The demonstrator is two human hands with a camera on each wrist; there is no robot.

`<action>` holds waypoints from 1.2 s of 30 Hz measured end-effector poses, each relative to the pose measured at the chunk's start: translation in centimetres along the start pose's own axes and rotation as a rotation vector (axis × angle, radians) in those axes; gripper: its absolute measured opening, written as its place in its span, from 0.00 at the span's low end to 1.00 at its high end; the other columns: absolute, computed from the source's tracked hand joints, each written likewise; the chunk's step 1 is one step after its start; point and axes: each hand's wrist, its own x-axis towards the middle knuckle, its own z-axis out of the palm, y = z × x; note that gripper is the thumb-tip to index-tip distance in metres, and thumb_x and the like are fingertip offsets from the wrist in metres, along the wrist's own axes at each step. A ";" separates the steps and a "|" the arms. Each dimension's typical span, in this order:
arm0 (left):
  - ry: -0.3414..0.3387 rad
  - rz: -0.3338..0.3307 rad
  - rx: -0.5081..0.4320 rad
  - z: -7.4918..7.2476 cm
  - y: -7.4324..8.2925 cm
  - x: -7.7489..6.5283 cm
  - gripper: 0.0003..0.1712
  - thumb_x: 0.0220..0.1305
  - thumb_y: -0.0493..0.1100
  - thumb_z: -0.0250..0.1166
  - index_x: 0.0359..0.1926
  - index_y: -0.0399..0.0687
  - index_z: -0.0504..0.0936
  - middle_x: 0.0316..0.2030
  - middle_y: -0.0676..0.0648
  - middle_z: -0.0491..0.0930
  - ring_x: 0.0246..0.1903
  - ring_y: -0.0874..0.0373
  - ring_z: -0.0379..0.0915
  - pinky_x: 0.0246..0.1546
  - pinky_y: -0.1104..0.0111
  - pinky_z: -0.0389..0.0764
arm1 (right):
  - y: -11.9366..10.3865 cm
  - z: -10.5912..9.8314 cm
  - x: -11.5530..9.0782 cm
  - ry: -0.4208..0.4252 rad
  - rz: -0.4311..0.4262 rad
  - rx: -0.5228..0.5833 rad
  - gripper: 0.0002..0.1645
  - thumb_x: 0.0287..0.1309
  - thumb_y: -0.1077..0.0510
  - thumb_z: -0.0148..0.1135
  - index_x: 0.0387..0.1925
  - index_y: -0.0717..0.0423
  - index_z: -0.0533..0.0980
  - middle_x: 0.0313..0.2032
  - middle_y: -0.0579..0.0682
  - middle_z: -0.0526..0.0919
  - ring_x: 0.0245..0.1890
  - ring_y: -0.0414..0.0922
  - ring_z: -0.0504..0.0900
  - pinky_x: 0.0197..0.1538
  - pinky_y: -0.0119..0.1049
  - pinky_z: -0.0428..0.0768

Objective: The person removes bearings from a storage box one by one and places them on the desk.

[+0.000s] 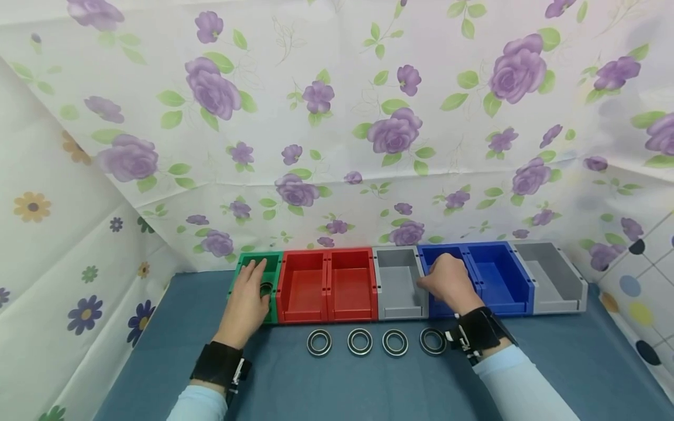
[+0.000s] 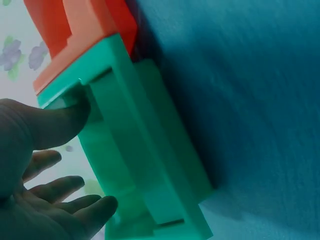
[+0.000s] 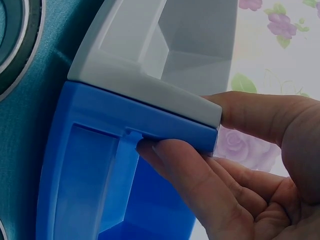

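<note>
My left hand (image 1: pixel 246 301) is over the green storage bin (image 1: pixel 273 261) at the row's left end, fingers apart. In the left wrist view, its thumb (image 2: pixel 65 117) lies at the wall of the green bin (image 2: pixel 150 145). A ball bearing (image 1: pixel 265 287) shows in that bin beside the thumb in the head view, partly hidden by the hand. My right hand (image 1: pixel 450 282) pinches the adjoining walls of a grey bin (image 1: pixel 401 309) and a blue bin (image 1: pixel 437 310). In the right wrist view, the thumb is on the grey bin (image 3: pixel 150 90) and a finger inside the blue bin (image 3: pixel 85 165).
Two red bins (image 1: pixel 302 317) join the green one. Another blue bin (image 1: pixel 505 307) and a grey bin (image 1: pixel 560 306) end the row at right. Several ball bearings, one at the left (image 1: pixel 309 344), lie on the blue cloth (image 1: pixel 337 386) before the bins. A flowered sheet (image 1: pixel 337 152) hangs behind.
</note>
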 end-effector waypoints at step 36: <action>-0.326 -0.081 0.062 1.8 -1.6 2.3 0.28 0.55 0.34 0.58 0.59 0.36 0.70 0.54 0.37 0.71 0.55 0.43 0.65 0.53 0.51 0.67 | -0.2 -0.3 -0.3 -0.014 0.001 0.022 0.24 0.46 0.52 0.69 0.08 0.53 0.66 0.09 0.44 0.60 0.16 0.48 0.77 0.19 0.36 0.72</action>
